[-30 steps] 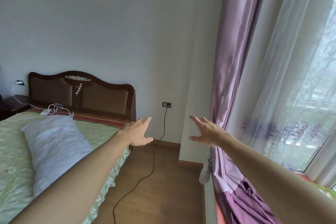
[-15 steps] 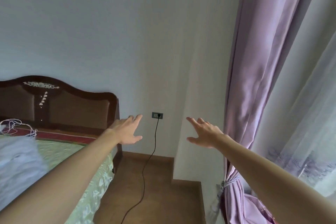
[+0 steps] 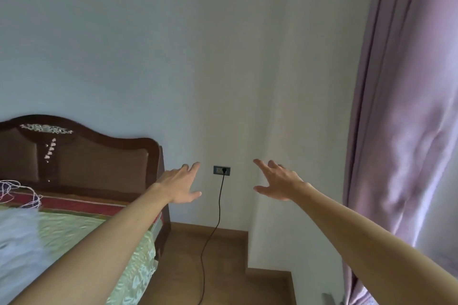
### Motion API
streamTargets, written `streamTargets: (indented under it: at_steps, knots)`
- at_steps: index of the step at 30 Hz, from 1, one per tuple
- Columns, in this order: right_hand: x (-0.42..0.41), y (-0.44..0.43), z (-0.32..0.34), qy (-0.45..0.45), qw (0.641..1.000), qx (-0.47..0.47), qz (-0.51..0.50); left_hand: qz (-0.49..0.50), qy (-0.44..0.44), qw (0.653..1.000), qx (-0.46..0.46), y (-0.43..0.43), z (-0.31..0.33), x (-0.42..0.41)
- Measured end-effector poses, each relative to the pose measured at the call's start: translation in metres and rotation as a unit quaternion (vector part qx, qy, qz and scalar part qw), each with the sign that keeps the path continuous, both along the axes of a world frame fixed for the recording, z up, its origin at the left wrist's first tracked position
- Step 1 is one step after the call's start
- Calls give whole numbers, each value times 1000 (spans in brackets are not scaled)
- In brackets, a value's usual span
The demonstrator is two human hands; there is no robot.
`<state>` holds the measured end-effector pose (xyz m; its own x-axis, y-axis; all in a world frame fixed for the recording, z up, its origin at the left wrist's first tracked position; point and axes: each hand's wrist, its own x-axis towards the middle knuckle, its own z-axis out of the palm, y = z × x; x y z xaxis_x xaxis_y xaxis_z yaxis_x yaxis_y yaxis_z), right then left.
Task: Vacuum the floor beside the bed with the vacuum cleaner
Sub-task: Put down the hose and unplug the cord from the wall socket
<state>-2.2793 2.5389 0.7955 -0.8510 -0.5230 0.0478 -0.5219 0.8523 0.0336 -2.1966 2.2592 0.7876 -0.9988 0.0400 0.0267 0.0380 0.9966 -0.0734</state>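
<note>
Two hands spread, empty: left hand (image 3: 179,187) by headboard (image 3: 99,163), right hand (image 3: 277,184) near curtain (image 3: 401,156). No vacuum cleaner in view; cord (image 3: 219,205) from socket (image 3: 221,170) trails over floor (image 3: 228,260) beside bed (image 3: 74,225). Risk: foot snags cord, plug yanked out.

Both arms outstretched — left grip (image 3: 179,187), right grip (image 3: 278,184) empty

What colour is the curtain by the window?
Pale purple, a satiny lilac; the curtain shows in the head view.
</note>
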Motion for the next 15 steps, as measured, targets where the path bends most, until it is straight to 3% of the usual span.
streamTargets:
  at_steps: [15]
  knots:
    - [-223,-57,-69,-97,995,10,28,48,-68,996,27,-34,-57,-202]
